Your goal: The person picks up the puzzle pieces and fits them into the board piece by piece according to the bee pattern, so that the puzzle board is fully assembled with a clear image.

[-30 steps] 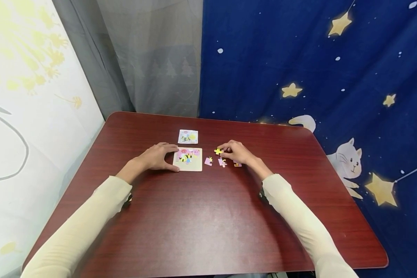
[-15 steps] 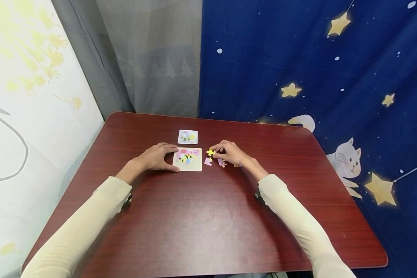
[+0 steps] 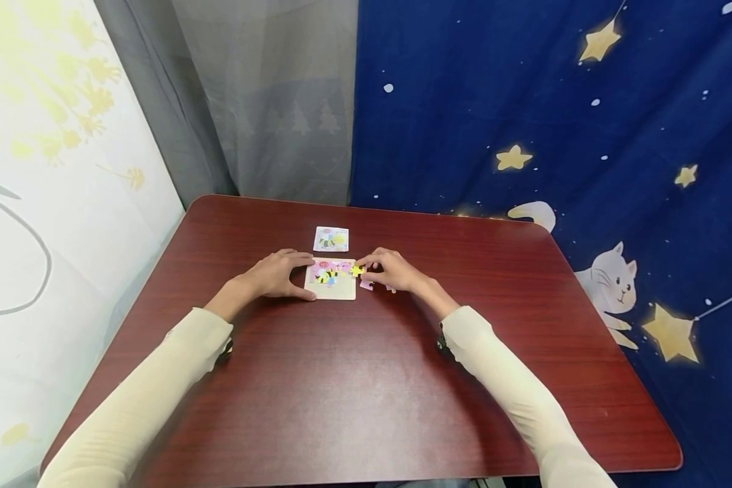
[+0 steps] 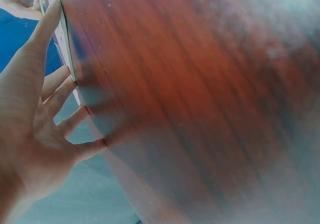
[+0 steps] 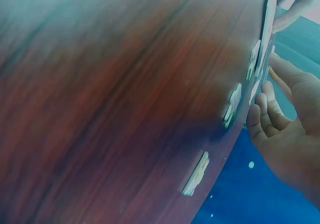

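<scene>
L hand is spread, thumb + fingertips at the L corners of the puzzle board, which lies flat on the counter, upper part filled w/ bee-pic pcs, pale base showing below. R hand pinches a yellow pc at the board's R edge, upper half; can't tell if they touch. Loose pcs, 3 in R wrist view, lie nr R hand. Pic card sits just beyond the board, w/ a matching bee.
</scene>
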A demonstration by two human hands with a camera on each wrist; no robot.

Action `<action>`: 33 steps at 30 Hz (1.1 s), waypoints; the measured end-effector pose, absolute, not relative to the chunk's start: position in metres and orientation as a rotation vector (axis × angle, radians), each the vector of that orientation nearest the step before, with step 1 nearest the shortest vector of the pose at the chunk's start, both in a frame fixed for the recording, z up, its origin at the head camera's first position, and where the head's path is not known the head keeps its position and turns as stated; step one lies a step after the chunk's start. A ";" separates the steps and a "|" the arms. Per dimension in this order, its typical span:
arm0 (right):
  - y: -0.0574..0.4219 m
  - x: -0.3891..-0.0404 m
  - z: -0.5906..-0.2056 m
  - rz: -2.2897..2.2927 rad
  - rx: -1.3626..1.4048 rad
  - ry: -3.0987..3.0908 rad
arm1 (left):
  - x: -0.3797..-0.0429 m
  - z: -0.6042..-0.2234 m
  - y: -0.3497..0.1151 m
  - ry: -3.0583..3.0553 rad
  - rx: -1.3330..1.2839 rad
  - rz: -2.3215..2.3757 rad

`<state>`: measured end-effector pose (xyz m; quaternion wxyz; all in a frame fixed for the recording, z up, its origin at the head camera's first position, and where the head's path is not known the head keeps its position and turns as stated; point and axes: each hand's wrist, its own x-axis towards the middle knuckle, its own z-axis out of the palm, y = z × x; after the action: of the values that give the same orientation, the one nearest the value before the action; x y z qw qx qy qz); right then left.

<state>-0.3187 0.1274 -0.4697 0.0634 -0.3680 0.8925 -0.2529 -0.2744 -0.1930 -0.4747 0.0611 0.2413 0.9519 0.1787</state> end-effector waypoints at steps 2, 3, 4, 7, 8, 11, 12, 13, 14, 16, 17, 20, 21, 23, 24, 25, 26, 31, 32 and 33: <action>0.123 -0.318 -0.469 -0.742 -1.119 2.695 | -0.274 -0.475 -0.193 2.882 0.735 0.541; 0.121 -0.317 -0.469 -0.730 -1.128 2.697 | -0.274 -0.475 -0.193 2.882 0.734 0.542; 0.119 -0.317 -0.469 -0.724 -1.137 2.699 | -0.274 -0.475 -0.193 2.882 0.729 0.544; 0.113 -0.316 -0.470 -0.718 -1.154 2.699 | -0.274 -0.475 -0.193 2.880 0.725 0.550; 0.112 -0.316 -0.470 -0.720 -1.158 2.696 | -0.274 -0.475 -0.193 2.879 0.726 0.549; 0.108 -0.315 -0.472 -0.724 -1.158 2.689 | -0.274 -0.475 -0.193 2.878 0.727 0.547; 0.106 -0.315 -0.472 -0.725 -1.155 2.685 | -0.274 -0.475 -0.193 2.879 0.728 0.545; 0.105 -0.315 -0.473 -0.725 -1.157 2.686 | -0.275 -0.475 -0.193 2.879 0.729 0.543; 0.104 -0.315 -0.473 -0.728 -1.159 2.686 | -0.275 -0.475 -0.193 2.880 0.730 0.543; 0.102 -0.315 -0.473 -0.728 -1.171 2.686 | -0.276 -0.476 -0.193 2.882 0.733 0.542; 0.101 -0.315 -0.473 -0.729 -1.178 2.686 | -0.276 -0.476 -0.193 2.883 0.731 0.543; 0.098 -0.315 -0.472 -0.723 -1.202 2.689 | -0.277 -0.476 -0.193 2.884 0.732 0.544; 0.097 -0.314 -0.472 -0.719 -1.209 2.690 | -0.277 -0.476 -0.193 2.884 0.733 0.543; 0.095 -0.314 -0.472 -0.712 -1.215 2.690 | -0.277 -0.477 -0.193 2.881 0.729 0.541; 0.095 -0.313 -0.472 -0.709 -1.216 2.690 | -0.277 -0.477 -0.193 2.879 0.730 0.539; 0.094 -0.313 -0.472 -0.703 -1.218 2.691 | -0.277 -0.477 -0.194 2.877 0.730 0.536; 0.094 -0.313 -0.472 -0.700 -1.220 2.690 | -0.277 -0.477 -0.194 2.877 0.729 0.531; 0.092 -0.313 -0.472 -0.684 -1.228 2.679 | -0.277 -0.478 -0.194 2.879 0.725 0.528; 0.092 -0.313 -0.472 -0.682 -1.230 2.677 | -0.277 -0.478 -0.194 2.878 0.724 0.531; 0.092 -0.313 -0.472 -0.680 -1.230 2.675 | -0.277 -0.478 -0.194 2.878 0.725 0.536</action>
<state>-0.3130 0.0918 -0.4716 0.0599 -0.4064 0.8836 -0.2247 -0.2774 -0.1938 -0.4777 0.0631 0.2398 0.9524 0.1773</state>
